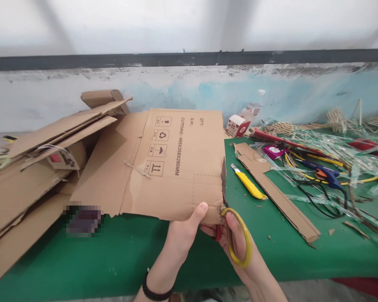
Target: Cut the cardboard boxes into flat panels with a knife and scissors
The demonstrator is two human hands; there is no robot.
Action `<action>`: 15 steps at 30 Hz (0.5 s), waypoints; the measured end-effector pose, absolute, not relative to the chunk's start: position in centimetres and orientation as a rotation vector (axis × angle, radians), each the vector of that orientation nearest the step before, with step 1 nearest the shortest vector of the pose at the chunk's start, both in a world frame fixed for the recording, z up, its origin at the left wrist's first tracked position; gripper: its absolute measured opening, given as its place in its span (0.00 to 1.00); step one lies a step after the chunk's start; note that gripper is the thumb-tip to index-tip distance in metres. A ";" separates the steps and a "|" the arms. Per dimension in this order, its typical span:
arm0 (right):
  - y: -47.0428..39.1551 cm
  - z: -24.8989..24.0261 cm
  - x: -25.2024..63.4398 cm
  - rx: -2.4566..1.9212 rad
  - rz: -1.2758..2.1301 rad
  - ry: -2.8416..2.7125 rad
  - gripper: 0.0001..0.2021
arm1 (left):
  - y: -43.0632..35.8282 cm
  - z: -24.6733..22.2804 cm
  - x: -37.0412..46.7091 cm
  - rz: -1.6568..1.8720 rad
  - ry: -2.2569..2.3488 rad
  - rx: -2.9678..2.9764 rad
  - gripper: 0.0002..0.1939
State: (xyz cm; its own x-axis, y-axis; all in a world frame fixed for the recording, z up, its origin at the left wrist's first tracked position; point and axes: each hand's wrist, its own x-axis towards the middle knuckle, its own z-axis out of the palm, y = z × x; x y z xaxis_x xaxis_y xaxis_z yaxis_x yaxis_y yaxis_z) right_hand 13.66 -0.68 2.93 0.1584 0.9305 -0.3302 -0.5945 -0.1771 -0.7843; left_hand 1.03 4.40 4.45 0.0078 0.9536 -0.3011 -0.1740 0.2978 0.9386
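Observation:
A flat piece of brown cardboard (164, 188), printed with carton symbols and lettering, is held up over the green table. My left hand (185, 230) grips its lower edge, thumb on the printed face and the other fingers hidden behind. My right hand (236, 235) is closed on a pair of scissors (247, 247) with yellow-rimmed handles. The scissor blades point upward at the right edge of the cardboard, partly hidden by it. That edge looks ragged near the blades.
Stacked cardboard sheets (34, 180) lean at the left. Right of the scissors lie a yellow utility knife (248, 182), a long cardboard strip (280, 201) and a blue glue gun (329, 173). Tangled clear plastic strips (343, 142) spread behind. A small red-and-white box (238, 126) stands by the wall.

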 end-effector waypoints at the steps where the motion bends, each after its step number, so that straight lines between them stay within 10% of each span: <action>1: -0.6 2.7 13.7 -1.045 1.418 -0.433 0.23 | 4.3 4.4 1.2 1.086 1.225 0.851 0.31; 15: -0.8 3.1 13.1 -1.107 1.403 -0.415 0.27 | 4.7 3.5 1.7 1.103 1.141 0.770 0.32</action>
State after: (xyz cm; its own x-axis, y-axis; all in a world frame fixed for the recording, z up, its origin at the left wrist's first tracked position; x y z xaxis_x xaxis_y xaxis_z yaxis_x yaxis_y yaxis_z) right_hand 13.15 -0.77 3.10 0.1984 0.9102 -0.3635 -0.5662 -0.1962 -0.8006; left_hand 1.67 4.73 3.47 0.0357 0.9503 -0.3094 -0.2773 0.3068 0.9105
